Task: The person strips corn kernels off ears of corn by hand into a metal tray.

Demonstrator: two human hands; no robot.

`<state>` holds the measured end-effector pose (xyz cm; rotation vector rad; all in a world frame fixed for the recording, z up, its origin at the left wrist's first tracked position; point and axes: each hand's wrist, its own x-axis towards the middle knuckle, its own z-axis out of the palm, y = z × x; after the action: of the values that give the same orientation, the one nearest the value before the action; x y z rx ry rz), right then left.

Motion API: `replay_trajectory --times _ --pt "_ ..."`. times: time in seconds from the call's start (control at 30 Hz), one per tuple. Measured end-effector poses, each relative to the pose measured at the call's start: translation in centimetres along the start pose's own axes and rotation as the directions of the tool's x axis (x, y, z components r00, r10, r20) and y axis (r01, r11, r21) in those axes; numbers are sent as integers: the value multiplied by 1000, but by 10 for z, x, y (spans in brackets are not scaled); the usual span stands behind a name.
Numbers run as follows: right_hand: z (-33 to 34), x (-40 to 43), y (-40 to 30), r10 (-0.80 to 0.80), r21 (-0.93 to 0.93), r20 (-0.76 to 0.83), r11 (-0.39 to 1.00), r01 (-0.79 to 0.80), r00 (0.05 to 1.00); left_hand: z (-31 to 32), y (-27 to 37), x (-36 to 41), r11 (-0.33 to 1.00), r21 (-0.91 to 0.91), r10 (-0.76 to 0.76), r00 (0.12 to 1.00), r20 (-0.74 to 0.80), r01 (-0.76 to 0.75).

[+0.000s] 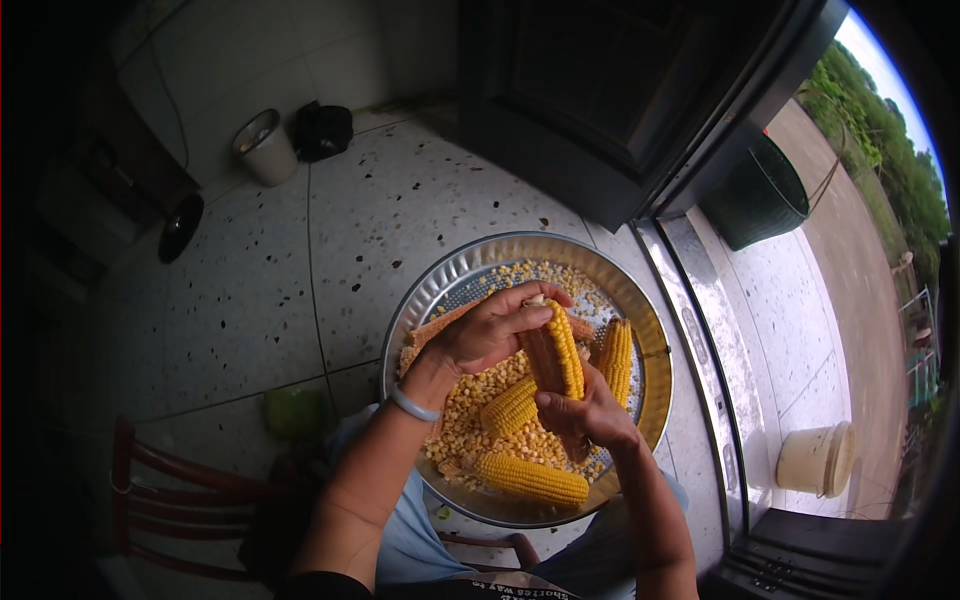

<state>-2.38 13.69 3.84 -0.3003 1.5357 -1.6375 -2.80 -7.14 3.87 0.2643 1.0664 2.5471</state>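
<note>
A corn cob (566, 349) is held upright and slightly tilted over a round metal pan (405, 315). One side is bare and reddish-brown; yellow kernel rows line the other. My left hand (499, 326), with a pale bangle on its wrist, grips the cob's upper end between thumb and fingers. Around the lower part wraps my right hand (592, 412), thumb pressed near the kernels' edge. Beneath them lie loose corn kernels (476, 405), an ear of corn at the front (532, 480), another in the middle (510, 406) and one at right (617, 360). Stripped cobs (442, 324) are partly hidden behind my left hand.
A dark door (570, 97) stands ajar beyond the pan, with a metal threshold (709, 352) at right. Outside are a dark green basket (757, 195) and a pale bucket (814, 459). A wooden chair (187, 472), small bin (266, 150) and black plastic bag (324, 131) stand left.
</note>
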Motion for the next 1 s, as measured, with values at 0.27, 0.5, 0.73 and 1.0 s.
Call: replay_trajectory --times 0.27,0.5,0.73,1.0 --pt "6 6 -1 41 -63 -53 997 -45 998 -14 -24 8 981 180 103 983 -155 -75" --pt "0 8 -1 -3 -79 9 997 4 1000 -13 -17 7 987 156 53 989 -138 -31" --pt "-1 4 1 12 44 35 999 -13 999 -2 -5 3 994 110 26 999 -28 -23" --pt "-5 1 -3 -16 -3 20 1000 16 1000 9 3 4 1000 -29 -9 999 -51 7"
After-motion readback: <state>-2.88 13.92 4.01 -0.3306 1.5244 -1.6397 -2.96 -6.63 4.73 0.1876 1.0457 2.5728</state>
